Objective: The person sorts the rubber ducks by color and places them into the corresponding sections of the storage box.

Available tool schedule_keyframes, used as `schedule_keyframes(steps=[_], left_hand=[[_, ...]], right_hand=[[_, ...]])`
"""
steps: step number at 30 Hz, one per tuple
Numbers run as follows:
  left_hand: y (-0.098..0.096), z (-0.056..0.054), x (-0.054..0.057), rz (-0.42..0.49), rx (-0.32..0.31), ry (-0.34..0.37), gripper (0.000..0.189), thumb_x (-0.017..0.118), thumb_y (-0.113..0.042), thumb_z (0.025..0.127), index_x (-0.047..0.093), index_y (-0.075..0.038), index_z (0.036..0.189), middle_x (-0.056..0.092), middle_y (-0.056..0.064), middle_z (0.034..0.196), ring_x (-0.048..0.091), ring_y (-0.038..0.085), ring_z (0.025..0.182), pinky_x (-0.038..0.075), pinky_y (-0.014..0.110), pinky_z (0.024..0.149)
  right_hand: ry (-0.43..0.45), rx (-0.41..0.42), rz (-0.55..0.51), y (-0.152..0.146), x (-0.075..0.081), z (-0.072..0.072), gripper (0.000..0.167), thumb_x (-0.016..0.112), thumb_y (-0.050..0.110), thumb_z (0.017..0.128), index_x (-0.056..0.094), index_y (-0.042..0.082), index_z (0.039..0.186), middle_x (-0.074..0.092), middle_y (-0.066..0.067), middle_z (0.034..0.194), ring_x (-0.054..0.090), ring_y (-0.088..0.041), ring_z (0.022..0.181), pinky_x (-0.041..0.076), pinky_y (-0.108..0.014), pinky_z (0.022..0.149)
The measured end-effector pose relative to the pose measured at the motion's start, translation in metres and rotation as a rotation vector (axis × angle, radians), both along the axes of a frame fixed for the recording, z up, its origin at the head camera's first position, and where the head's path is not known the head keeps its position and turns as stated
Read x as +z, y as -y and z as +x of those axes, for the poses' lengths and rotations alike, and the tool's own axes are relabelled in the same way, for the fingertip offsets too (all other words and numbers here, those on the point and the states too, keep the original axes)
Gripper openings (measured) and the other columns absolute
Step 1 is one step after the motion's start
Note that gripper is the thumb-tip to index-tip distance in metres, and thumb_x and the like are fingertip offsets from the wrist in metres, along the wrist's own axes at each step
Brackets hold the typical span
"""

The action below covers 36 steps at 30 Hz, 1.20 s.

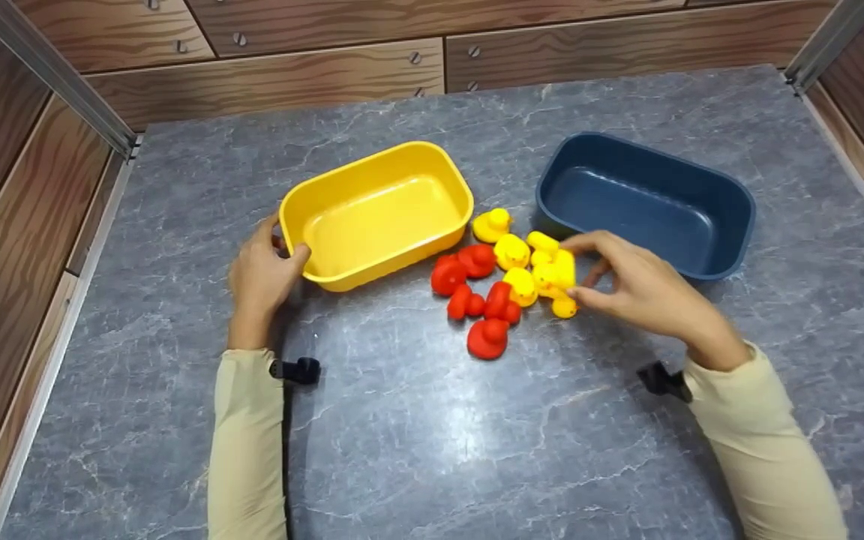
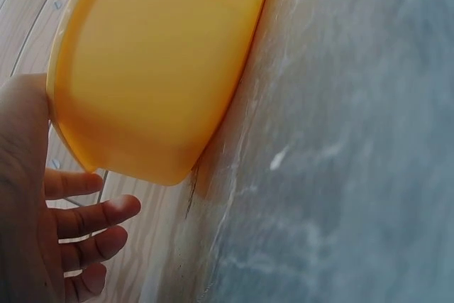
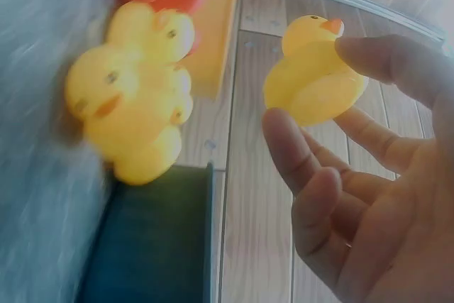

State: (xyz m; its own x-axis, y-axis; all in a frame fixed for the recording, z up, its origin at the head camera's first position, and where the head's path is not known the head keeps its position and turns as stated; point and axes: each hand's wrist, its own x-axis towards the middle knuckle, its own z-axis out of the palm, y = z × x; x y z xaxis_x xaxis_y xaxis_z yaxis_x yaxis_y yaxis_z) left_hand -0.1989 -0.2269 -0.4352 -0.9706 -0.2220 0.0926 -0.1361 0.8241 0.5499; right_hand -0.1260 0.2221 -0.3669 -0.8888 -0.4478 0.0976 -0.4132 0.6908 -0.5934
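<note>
My left hand (image 1: pixel 258 276) grips the left end of the yellow bin (image 1: pixel 383 225), thumb over the rim and fingers outside; the left wrist view shows the fingers spread beside the bin's end wall. Between thumb and fingertips, my right hand (image 1: pixel 642 291) pinches a yellow rubber duck (image 3: pixel 311 79), held above the table. Several other yellow ducks (image 1: pixel 511 251) lie bunched beside and below it, partly overlapping in the head view. Several red rubber ducks (image 1: pixel 487 339) lie just left of the yellow ones, near the yellow bin's right front corner.
A dark blue bin (image 1: pixel 642 199) stands at the right, behind my right hand, with nothing visible inside. The yellow bin's visible floor is bare. Beneath everything is a grey marbled table (image 1: pixel 417 435), bordered by wood-patterned panels (image 1: pixel 289 75) at the back and sides.
</note>
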Motion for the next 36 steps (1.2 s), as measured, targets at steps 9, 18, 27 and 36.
schedule_keyframes(steps=[9, 18, 27, 36], left_hand=[[0.0, 0.001, 0.0, 0.008, 0.004, 0.034, 0.066, 0.055, -0.042, 0.083, 0.045, -0.022, 0.144, 0.065, 0.006, 0.102, 0.058, 0.026, 0.085, 0.044, 0.041, 0.071], [-0.001, 0.001, -0.001, 0.016, 0.013, 0.037, 0.065, 0.055, -0.042, 0.083, 0.045, -0.023, 0.144, 0.065, 0.005, 0.101, 0.057, 0.025, 0.085, 0.043, 0.04, 0.071], [-0.001, 0.001, 0.0, 0.031, 0.004, 0.026, 0.07, 0.054, -0.041, 0.083, 0.037, -0.022, 0.149, 0.066, 0.004, 0.099, 0.056, 0.024, 0.077, 0.039, 0.033, 0.063], [-0.001, 0.0, 0.001, 0.162, -0.026, 0.006, 0.068, 0.058, -0.029, 0.083, 0.039, -0.017, 0.147, 0.052, -0.001, 0.073, 0.045, 0.013, 0.057, 0.033, 0.026, 0.053]], right_hand=[[0.049, 0.014, -0.094, 0.028, 0.004, -0.02, 0.045, 0.07, 0.013, 0.087, 0.053, 0.01, 0.129, 0.06, -0.007, 0.122, 0.056, -0.016, 0.079, 0.047, -0.02, 0.064], [0.056, -0.034, -0.122, 0.051, 0.007, -0.039, 0.047, 0.069, 0.017, 0.088, 0.05, 0.012, 0.132, 0.06, -0.01, 0.124, 0.054, -0.017, 0.074, 0.045, -0.022, 0.061], [0.117, -0.07, -0.219, 0.076, 0.01, -0.059, 0.049, 0.066, 0.02, 0.09, 0.047, 0.012, 0.135, 0.055, -0.013, 0.129, 0.056, -0.023, 0.071, 0.048, -0.022, 0.061], [0.189, -0.09, -0.217, 0.092, 0.005, -0.078, 0.05, 0.066, 0.024, 0.089, 0.047, 0.016, 0.134, 0.056, -0.01, 0.13, 0.056, -0.022, 0.073, 0.049, -0.027, 0.065]])
